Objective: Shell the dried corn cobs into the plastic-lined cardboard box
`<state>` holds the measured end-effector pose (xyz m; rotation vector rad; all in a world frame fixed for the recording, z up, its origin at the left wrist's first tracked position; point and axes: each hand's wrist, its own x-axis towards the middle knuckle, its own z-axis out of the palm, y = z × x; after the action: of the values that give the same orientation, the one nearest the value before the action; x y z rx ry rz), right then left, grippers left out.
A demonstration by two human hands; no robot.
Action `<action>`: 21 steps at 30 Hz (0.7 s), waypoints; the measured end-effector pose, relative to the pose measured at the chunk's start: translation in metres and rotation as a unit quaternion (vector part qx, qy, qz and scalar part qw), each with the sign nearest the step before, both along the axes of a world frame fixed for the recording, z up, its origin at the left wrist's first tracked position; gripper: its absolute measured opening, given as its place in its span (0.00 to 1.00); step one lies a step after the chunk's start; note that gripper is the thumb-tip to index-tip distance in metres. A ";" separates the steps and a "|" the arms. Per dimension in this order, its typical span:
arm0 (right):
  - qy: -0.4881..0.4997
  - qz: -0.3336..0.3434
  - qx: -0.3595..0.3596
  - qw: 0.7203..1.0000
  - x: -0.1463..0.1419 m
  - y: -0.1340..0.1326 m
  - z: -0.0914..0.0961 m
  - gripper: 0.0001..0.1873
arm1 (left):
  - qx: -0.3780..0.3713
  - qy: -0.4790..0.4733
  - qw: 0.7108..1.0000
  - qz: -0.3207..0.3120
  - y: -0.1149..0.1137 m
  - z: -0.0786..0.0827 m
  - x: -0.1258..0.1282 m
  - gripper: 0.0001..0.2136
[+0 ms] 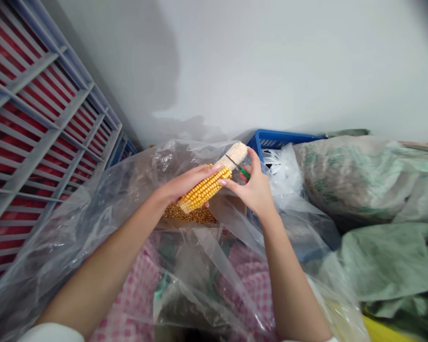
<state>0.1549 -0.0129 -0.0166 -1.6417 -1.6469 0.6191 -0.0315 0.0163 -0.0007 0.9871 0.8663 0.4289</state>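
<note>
My left hand [185, 184] is wrapped round a corn cob [209, 184] with yellow kernels on its near half and a bare pale end [237, 153] pointing up and away. My right hand [253, 187] is closed on a small tool with a green handle [245, 173] and a thin dark metal part lying across the cob's bare section. Loose kernels [194, 216] lie in a heap just below the cob, inside a clear plastic bag [128, 190].
A grey slatted crate [39, 128] over something red stands at left. A blue plastic basket [278, 138] sits behind the hands against a white wall. Filled woven sacks [364, 175] lie at right, a pink checked cloth [139, 294] under the plastic near me.
</note>
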 end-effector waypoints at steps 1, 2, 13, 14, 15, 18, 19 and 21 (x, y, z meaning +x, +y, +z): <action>0.005 0.002 0.008 1.000 -0.001 -0.001 0.000 0.53 | 0.003 -0.004 1.000 0.001 0.000 0.000 0.000 0.22; 0.010 0.007 0.017 1.000 -0.002 -0.001 0.000 0.53 | 0.008 -0.007 1.000 0.002 -0.001 0.000 -0.001 0.22; 0.019 0.017 0.052 0.998 -0.004 -0.004 0.004 0.52 | -0.007 -0.039 0.999 0.001 -0.009 0.009 0.002 0.18; 0.018 0.012 0.054 0.998 -0.003 -0.004 0.003 0.52 | -0.007 -0.038 0.999 -0.001 -0.009 0.009 0.002 0.18; 0.018 0.007 0.057 0.998 -0.003 -0.003 0.003 0.52 | -0.006 -0.037 0.999 -0.005 -0.010 0.009 0.003 0.18; 0.025 -0.002 0.070 0.997 -0.002 -0.003 0.002 0.53 | -0.004 -0.036 0.999 -0.014 -0.010 0.009 0.003 0.19; 0.028 -0.004 0.073 0.997 -0.002 -0.003 0.002 0.53 | -0.005 -0.036 0.999 -0.016 -0.011 0.009 0.003 0.19; 0.027 -0.008 0.078 0.997 -0.002 -0.004 0.002 0.53 | -0.008 -0.039 0.999 -0.017 -0.011 0.008 0.003 0.19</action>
<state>0.1525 -0.0164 -0.0148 -1.5109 -1.5995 0.5092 -0.0284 0.0052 0.0073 0.9626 0.7814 0.4288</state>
